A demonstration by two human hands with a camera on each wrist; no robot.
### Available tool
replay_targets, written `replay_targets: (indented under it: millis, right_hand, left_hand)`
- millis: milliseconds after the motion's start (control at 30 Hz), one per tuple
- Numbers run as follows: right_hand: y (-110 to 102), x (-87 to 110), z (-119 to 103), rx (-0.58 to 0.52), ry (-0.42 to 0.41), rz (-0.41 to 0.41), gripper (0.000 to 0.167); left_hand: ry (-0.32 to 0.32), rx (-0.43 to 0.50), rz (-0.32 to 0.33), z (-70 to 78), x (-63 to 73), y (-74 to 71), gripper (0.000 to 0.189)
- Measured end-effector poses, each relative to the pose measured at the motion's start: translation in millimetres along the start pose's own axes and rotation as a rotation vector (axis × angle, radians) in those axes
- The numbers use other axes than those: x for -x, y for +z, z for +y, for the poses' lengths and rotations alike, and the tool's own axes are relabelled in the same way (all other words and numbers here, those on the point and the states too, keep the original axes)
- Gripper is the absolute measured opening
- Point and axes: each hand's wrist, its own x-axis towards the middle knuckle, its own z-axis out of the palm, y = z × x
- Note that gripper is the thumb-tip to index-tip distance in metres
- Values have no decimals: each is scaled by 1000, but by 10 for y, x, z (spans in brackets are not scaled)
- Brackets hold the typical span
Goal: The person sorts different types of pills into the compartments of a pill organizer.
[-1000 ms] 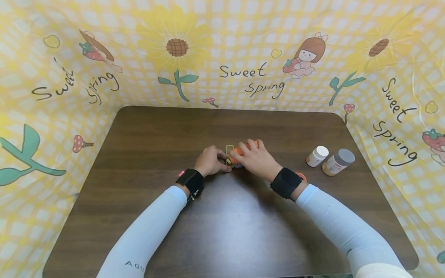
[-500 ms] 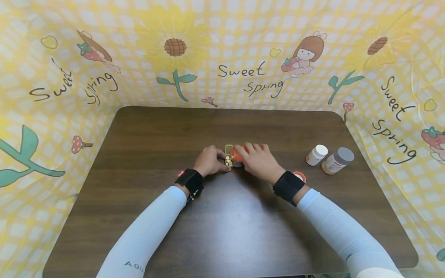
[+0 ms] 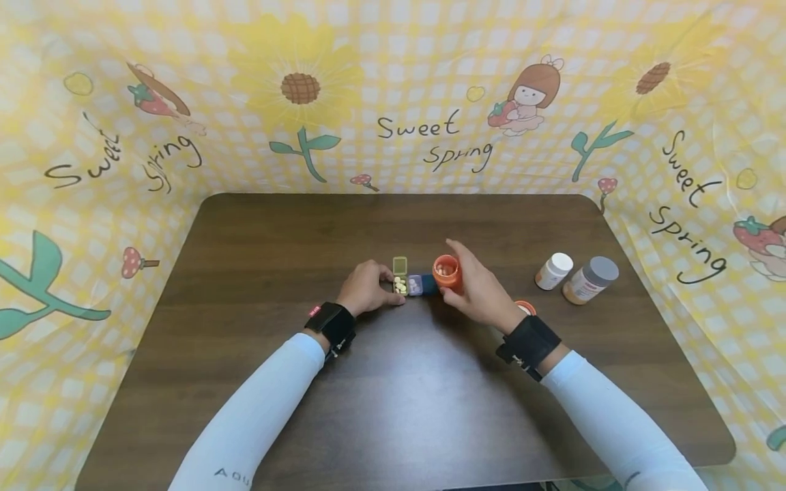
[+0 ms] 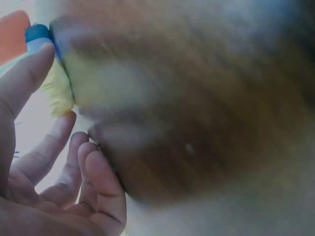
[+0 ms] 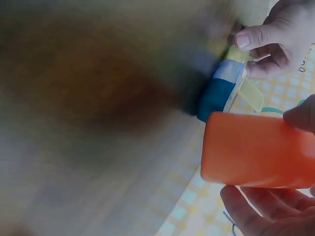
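Observation:
On the table lies a small pill box (image 3: pixel 415 285) with yellow, lilac and dark blue sections in a row. Its yellow lid (image 3: pixel 400 266) stands raised, and pale yellow tablets (image 3: pixel 400 285) fill the yellow section. My left hand (image 3: pixel 366 288) pinches that yellow end between thumb and forefinger. At the blue end, my right hand (image 3: pixel 482 290) grips an uncapped orange bottle (image 3: pixel 447 274) with its mouth upward; pale pieces show inside. The right wrist view shows the bottle's smooth side (image 5: pixel 256 150) between thumb and fingers, close by the pill box's blue end (image 5: pixel 215 98).
An orange-rimmed cap (image 3: pixel 526 308) lies beside my right wrist, partly hidden by it. Farther right stand a white bottle (image 3: pixel 553 271) and a larger grey-lidded bottle (image 3: pixel 590 280). A yellow checked cloth (image 3: pixel 344 82) rises behind the brown table (image 3: pixel 276 232).
The orange bottle has gone from tipped over the pill box to upright and moved right, uncovering the lilac and blue sections. More tablets show in the yellow section. The left hand keeps its grip.

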Motion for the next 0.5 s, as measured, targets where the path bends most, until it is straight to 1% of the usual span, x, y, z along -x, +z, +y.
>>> replay_targets:
  millis: [67,133,300,400,433,500]
  right_hand:
    - [-38,96,33,-2,43,-11,80]
    - [-71,189,53,-4,84,-13,74]
    - [-141,395,71,-39,176,-28,69]
    - [-177,493,77,-48,221,-42,68]
    - [-186,518,79,-45,232,-45,69]
    - [-205,559,93,-35,252,-50,69]
  left_hand:
    - [8,7,-6,10,6,17,52]
    - [14,1,-10,16,25,24,54]
    - [2,-41,1,59,129,-20,51]
    - [14,-55,18,186,183,-46,46]
    - [37,-55,21,252,192,-40,45]
    - [106,-52,13,416,196,1,45]
